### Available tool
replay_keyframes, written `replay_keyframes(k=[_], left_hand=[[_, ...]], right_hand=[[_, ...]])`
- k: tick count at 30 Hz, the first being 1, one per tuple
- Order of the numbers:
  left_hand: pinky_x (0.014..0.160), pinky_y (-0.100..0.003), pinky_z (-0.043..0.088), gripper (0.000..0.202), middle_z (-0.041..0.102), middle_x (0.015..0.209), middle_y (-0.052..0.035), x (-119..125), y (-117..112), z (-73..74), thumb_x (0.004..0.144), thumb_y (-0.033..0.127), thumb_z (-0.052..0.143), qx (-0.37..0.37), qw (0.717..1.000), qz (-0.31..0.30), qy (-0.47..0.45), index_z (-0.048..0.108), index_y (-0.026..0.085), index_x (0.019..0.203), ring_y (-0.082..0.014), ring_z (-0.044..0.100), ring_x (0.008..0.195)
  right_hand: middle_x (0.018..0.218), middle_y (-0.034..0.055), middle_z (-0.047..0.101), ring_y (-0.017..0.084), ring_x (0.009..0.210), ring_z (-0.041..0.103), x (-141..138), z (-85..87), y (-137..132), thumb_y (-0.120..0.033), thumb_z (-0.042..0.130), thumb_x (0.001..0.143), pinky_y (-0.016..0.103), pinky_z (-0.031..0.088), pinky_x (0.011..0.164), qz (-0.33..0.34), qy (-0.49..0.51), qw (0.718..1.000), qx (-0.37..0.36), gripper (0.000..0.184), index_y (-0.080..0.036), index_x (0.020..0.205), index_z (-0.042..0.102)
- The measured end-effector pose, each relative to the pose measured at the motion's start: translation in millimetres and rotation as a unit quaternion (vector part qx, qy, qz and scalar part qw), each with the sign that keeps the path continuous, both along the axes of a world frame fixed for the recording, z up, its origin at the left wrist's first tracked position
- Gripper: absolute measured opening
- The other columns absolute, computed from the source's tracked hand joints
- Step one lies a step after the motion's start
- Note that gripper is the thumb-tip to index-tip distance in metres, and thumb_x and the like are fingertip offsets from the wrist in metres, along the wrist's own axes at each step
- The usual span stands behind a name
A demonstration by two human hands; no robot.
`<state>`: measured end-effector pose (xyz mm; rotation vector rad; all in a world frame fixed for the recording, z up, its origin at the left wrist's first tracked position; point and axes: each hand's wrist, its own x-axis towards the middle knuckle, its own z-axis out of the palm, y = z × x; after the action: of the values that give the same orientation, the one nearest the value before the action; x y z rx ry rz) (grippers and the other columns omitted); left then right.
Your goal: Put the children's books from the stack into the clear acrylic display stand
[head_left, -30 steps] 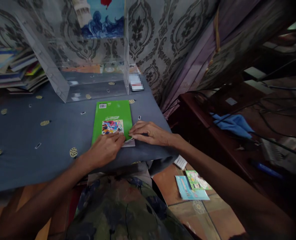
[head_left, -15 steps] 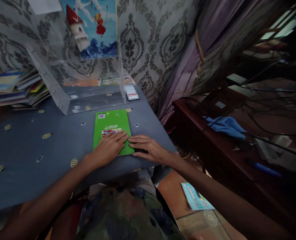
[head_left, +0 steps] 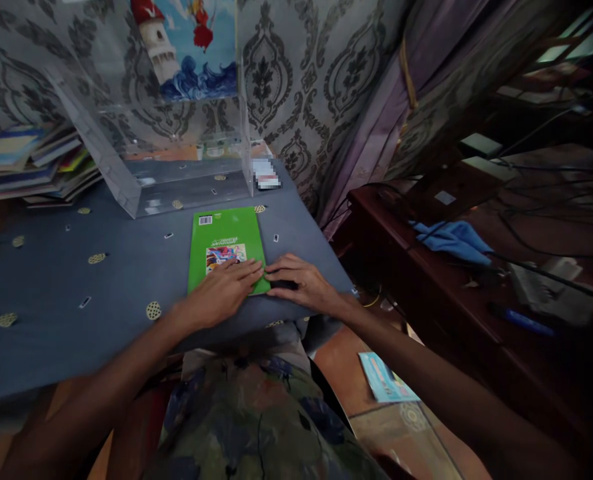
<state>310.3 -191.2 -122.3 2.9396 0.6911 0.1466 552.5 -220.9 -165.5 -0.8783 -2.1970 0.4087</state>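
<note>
A green book point(head_left: 225, 235) lies back cover up on the blue-grey tablecloth point(head_left: 76, 280), near the table's front right corner. My left hand point(head_left: 223, 297) rests flat on the book's near end, fingers stretched out and together. My right hand point(head_left: 300, 285) lies flat beside the book's right edge, fingertips touching it next to my left fingertips. Neither hand holds anything.
A clear plastic box point(head_left: 166, 133) stands behind the book, a stack of books point(head_left: 36, 163) at the back left. A patterned wall and purple curtain point(head_left: 376, 100) close the right. A dark desk point(head_left: 476, 267) with cables and a blue cloth point(head_left: 453, 239) stands right. A booklet point(head_left: 386, 379) lies on the floor.
The lifted corner of pages seen a second ago is now pressed flat. My left hand slid onto the cover, then back a little, uncovering the picture. The view shifted slightly.
</note>
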Motion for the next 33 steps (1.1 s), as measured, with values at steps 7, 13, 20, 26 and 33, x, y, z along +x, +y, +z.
replay_keyframes(k=[7,13,20,26,33], left_hand=[[0.117,-0.045,0.035,0.056,0.049,0.151,-0.0114,-10.1,-49.1,-7.2,0.09,0.006,0.037,0.037,0.999,0.028,0.009,0.045,0.015,0.145,-0.0204,0.041,0.143],[0.118,-0.045,0.034,0.058,0.047,0.151,-0.0151,0.8,-70.7,-18.6,0.088,0.005,0.036,0.095,0.992,0.083,0.002,0.044,0.007,0.145,-0.0246,0.04,0.143],[0.118,-0.046,0.035,0.056,0.048,0.15,-0.0146,4.1,-73.3,-27.9,0.091,0.008,0.034,0.109,0.988,0.107,-0.021,0.046,0.01,0.145,-0.0234,0.039,0.144],[0.118,-0.043,0.034,0.055,0.046,0.152,-0.0122,-12.7,-73.3,-27.7,0.093,0.006,0.033,0.107,0.988,0.107,-0.039,0.045,0.011,0.146,-0.0212,0.04,0.143],[0.117,-0.048,0.037,0.052,0.05,0.149,-0.0143,-62.3,-80.0,-33.8,0.096,0.007,0.033,0.107,0.977,0.168,-0.078,0.043,0.011,0.147,-0.0241,0.043,0.141]], right_hand=[[0.109,0.0093,0.075,0.027,0.108,0.066,-9.7,0.1,-20.6,-0.032,0.063,0.093,0.052,0.051,0.095,-0.061,-0.048,0.996,0.05,0.022,-0.025,0.111,0.073],[0.123,0.011,0.071,0.026,0.119,0.062,-34.4,-5.5,-64.1,-0.017,0.05,0.097,0.054,0.045,0.104,-0.167,-0.079,0.98,0.075,0.038,-0.023,0.134,0.06],[0.131,0.01,0.067,0.027,0.127,0.057,-35.5,-14.1,-69.0,-0.016,0.048,0.097,0.055,0.041,0.107,-0.185,-0.095,0.976,0.072,0.046,-0.025,0.142,0.053],[0.127,0.0091,0.069,0.026,0.12,0.063,-32.2,-11.6,-64.8,-0.015,0.05,0.096,0.054,0.044,0.104,-0.168,-0.092,0.977,0.092,0.048,-0.027,0.142,0.052],[0.128,0.0102,0.069,0.027,0.119,0.064,-29.1,-14.1,-61.7,-0.013,0.052,0.094,0.053,0.046,0.102,-0.152,-0.086,0.978,0.117,0.052,-0.024,0.145,0.048]])
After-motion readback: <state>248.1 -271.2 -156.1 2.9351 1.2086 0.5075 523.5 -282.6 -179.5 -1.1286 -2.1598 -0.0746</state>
